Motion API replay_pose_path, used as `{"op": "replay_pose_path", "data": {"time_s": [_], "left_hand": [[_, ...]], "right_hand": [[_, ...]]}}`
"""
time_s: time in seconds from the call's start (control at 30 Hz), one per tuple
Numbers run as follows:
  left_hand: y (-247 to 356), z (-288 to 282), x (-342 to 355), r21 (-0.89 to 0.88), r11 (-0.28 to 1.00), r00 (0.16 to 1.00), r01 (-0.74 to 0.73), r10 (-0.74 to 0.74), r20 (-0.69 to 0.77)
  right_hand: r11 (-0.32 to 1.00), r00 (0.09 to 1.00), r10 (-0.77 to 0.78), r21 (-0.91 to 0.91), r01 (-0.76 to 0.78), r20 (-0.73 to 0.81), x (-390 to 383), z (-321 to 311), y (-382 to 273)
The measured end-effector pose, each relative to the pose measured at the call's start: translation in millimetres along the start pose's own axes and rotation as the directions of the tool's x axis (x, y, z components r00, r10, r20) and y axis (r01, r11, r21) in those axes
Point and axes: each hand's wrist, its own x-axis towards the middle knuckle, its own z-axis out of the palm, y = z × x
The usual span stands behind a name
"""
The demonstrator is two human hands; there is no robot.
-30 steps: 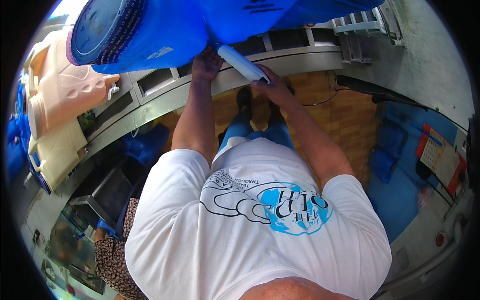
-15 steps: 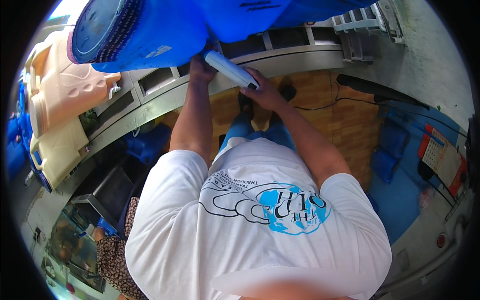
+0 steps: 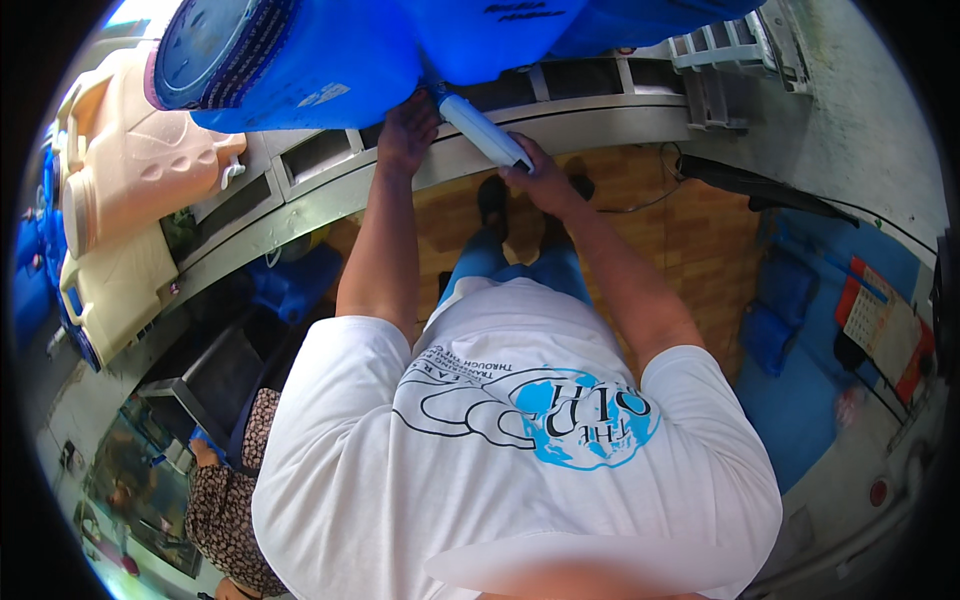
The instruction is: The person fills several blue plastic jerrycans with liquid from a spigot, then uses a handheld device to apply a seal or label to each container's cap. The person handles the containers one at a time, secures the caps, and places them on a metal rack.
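My right hand [image 3: 538,172] grips the lower end of a white cylindrical tool [image 3: 478,128] with a dark part near my fingers. Its upper end points diagonally up-left to a narrow blue part under the large blue containers [image 3: 490,35]. My left hand [image 3: 408,130] is raised beside that upper end, under the left blue container [image 3: 290,80], its fingers curled; what they hold, if anything, is hidden by the tool and container.
A metal rack [image 3: 630,100] carries the containers. Pale pink [image 3: 140,150] and cream jugs [image 3: 110,290] stand left. A co-worker's patterned sleeve [image 3: 220,510] shows lower left. A cable [image 3: 640,207] crosses the wooden floor; a blue surface [image 3: 780,420] is right.
The tool and both hands shifted slightly down-left, then back up-right since half a second ago. The co-worker at lower left has moved slightly.
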Motion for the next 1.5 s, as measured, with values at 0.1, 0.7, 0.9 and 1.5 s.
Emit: {"op": "replay_pose_path", "data": {"time_s": [0.1, 0.7, 0.9, 1.5], "left_hand": [[1, -6, -13, 0.127, 0.991, 0.999, -0.034, 0.038, -0.025], [-8, -79, -64, 0.440, 0.889, 0.966, -0.129, 0.212, -0.146], [17, -37, -126, 0.772, 0.617, 0.974, -0.154, -0.037, 0.224], [344, 421, -97, 0.384, -0.260, 0.163, -0.886, 0.601, 0.782]], "right_hand": [[0.968, 0.991, -0.127, -0.226, 0.113, -0.049, -8, 20, 12], [0.849, 0.924, -0.372, -0.435, 0.301, -0.087, -7, 36, -20], [0.939, 0.998, -0.055, -0.338, 0.059, 0.021, 2, -1, -51], [1.000, 1.000, -0.028, 0.011, 0.028, -0.010, -127, -374, -221]]}}
